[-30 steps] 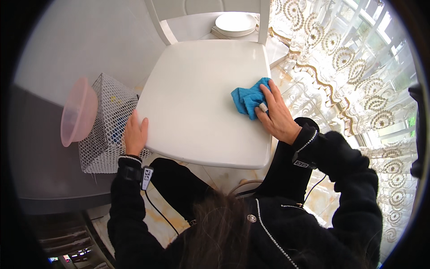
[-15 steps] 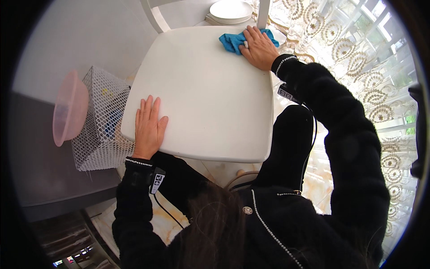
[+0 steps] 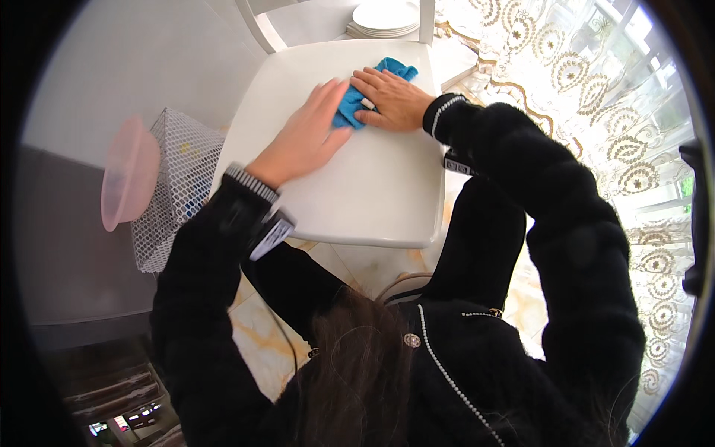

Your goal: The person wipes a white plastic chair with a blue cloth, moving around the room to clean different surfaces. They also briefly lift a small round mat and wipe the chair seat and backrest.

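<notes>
A white chair seat spreads out before me. On its far right part lies a crumpled blue cloth. My right hand rests flat over the cloth with its fingers stretched out, pressing it to the seat; a pale ring shows on one finger. Slightly blurred, my left hand has its fingers extended, with the tips at the cloth's left edge. Whether those fingertips touch the cloth, I cannot tell. Part of the cloth is hidden beneath my right hand.
Behind the chair's back posts stands a stack of white plates. To the left are a white mesh basket and a tilted pink basin, beside a dark grey surface. A patterned sheer curtain hangs on the right.
My right hand and the cloth have moved left and slightly nearer from the seat's far right corner. My left hand has left the near left edge and moved far and right towards the cloth.
</notes>
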Available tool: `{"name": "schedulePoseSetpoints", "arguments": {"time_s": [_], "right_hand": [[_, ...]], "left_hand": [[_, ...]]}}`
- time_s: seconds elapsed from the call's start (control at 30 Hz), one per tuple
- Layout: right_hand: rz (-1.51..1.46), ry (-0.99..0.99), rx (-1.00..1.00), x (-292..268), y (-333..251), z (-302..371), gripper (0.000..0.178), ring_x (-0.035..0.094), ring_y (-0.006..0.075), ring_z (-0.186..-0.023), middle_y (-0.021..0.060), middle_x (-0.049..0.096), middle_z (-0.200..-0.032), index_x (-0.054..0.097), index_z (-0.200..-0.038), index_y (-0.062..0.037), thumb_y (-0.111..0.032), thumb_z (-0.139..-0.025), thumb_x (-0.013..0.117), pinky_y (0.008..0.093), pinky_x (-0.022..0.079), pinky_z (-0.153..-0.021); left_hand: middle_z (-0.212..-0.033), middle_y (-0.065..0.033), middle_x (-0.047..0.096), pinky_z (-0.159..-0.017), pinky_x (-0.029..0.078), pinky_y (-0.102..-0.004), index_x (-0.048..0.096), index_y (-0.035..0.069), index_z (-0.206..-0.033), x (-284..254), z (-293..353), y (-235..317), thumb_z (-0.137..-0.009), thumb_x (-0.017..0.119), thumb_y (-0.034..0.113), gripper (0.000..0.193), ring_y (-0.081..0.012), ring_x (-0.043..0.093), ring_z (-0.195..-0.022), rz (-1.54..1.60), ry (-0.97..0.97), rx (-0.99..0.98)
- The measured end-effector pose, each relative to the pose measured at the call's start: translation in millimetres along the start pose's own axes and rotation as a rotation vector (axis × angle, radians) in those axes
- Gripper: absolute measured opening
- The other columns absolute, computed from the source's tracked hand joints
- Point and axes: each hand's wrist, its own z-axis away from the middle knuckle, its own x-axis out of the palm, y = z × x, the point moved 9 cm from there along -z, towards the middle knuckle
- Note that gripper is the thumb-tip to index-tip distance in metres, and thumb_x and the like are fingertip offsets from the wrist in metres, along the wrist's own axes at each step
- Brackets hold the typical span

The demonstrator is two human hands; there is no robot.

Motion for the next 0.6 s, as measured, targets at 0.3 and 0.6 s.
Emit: {"name": "schedulePoseSetpoints", "arguments": {"time_s": [0.3, 0.6], "right_hand": [[0.001, -0.263, -0.12, -40.1, 13.3, 65.0, 0.069, 0.042, 0.0384, -0.126, 0.0304, 0.046, -0.13, 0.046, -0.125, 0.0132, -0.039, -0.083, 0.065, 0.0388, 0.037, -0.107], [-0.11, -0.388, 0.125, -57.3, 28.5, 72.5, 0.059, 0.039, 0.0351, -0.133, 0.027, 0.036, -0.144, 0.039, -0.134, 0.01, -0.022, -0.091, 0.063, 0.0371, 0.035, -0.11]], "left_hand": [[-0.146, -0.0244, 0.033, -0.111, 0.033, -0.0373, 0.024, -0.003, -0.145, 86.3, -65.8, 17.6, -0.093, 0.049, 0.015, 0.06, -0.0329, 0.037, -0.135, -0.034, -0.216, -0.19], [-0.138, -0.0152, 0.048, -0.105, 0.041, -0.0397, 0.04, 0.005, -0.138, 72.0, -78.6, 18.4, -0.089, 0.047, 0.002, 0.05, -0.0333, 0.043, -0.131, -0.376, -0.126, 0.072]]}}
